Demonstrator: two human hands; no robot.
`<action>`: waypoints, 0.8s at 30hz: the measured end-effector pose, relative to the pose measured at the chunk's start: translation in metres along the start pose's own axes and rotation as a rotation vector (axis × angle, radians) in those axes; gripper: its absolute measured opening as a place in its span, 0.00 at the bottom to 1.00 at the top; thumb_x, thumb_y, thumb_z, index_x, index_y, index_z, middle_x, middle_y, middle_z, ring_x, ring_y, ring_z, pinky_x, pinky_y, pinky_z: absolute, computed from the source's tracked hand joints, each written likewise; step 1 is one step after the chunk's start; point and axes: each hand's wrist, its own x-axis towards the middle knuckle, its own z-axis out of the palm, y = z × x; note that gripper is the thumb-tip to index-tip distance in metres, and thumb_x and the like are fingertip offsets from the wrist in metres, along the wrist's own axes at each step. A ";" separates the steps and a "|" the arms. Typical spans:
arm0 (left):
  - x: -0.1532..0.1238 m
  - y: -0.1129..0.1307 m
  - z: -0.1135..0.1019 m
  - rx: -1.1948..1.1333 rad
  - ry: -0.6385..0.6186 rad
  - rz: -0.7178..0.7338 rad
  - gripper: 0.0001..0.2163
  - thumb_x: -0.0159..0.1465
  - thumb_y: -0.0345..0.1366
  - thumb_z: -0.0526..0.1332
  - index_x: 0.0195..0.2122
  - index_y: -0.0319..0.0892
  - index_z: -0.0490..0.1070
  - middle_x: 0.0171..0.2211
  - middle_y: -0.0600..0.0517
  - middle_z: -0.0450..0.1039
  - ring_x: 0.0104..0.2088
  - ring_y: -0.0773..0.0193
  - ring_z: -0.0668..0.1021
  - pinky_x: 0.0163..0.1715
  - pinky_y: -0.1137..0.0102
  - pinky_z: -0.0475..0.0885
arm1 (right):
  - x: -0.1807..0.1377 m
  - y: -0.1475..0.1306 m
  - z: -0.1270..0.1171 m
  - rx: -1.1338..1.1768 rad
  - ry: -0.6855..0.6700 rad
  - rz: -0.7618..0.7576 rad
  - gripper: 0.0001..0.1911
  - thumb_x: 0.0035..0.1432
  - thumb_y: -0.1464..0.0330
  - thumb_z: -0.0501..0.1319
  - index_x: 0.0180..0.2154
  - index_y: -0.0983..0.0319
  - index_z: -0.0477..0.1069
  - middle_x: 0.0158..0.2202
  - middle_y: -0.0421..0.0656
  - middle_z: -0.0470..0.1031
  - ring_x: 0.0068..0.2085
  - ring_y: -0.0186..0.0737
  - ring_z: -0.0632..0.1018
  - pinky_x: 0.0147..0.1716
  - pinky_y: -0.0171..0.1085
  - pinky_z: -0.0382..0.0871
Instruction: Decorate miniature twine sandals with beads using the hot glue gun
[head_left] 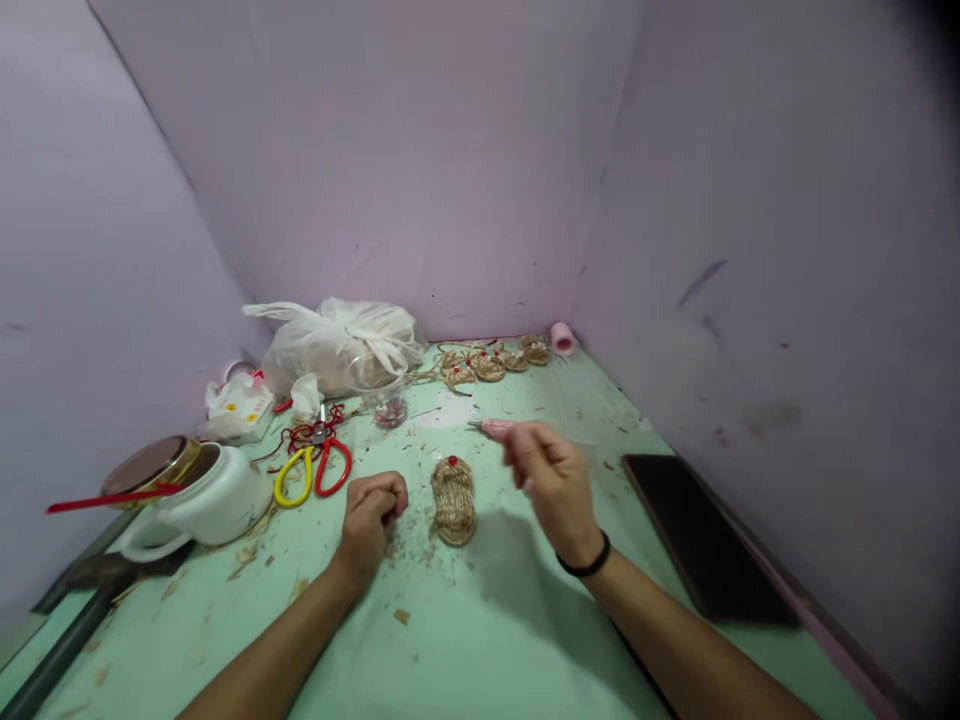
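On the pale-green counter (420, 660), a tan braided-fibre oval (454, 505) is lying, presumably for easy reach, between the fisted left grip (373, 515) and the right grip (553, 482), whose hold I cannot tell.

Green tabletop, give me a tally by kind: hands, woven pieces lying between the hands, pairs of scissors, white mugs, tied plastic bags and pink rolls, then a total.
Hands: 2, left hand and right hand
Woven piece between them: 1
Scissors: 1 pair
White mug: 1
Tied plastic bag: 1
Pink roll: 1
Total: 7
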 end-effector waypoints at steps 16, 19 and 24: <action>-0.096 -0.017 0.005 0.221 -0.026 -0.291 0.17 0.55 0.47 0.54 0.17 0.40 0.59 0.17 0.57 0.52 0.21 0.69 0.57 0.21 0.75 0.55 | -0.066 0.020 0.039 -0.504 -0.669 -0.098 0.09 0.52 0.69 0.56 0.28 0.66 0.73 0.24 0.47 0.76 0.24 0.37 0.73 0.21 0.32 0.59; -0.095 -0.016 0.009 0.202 -0.062 -0.269 0.18 0.55 0.48 0.53 0.17 0.41 0.56 0.18 0.56 0.52 0.22 0.68 0.58 0.22 0.73 0.55 | -0.068 0.014 0.038 -0.618 -0.706 -0.175 0.10 0.50 0.70 0.54 0.31 0.68 0.72 0.28 0.54 0.76 0.27 0.45 0.74 0.22 0.36 0.58; -0.097 -0.011 0.007 0.153 -0.118 -0.173 0.19 0.58 0.48 0.52 0.17 0.41 0.56 0.18 0.56 0.52 0.22 0.69 0.57 0.22 0.73 0.54 | -0.069 0.013 0.040 -0.628 -0.726 -0.135 0.10 0.54 0.70 0.52 0.28 0.66 0.70 0.24 0.50 0.75 0.24 0.42 0.72 0.21 0.36 0.54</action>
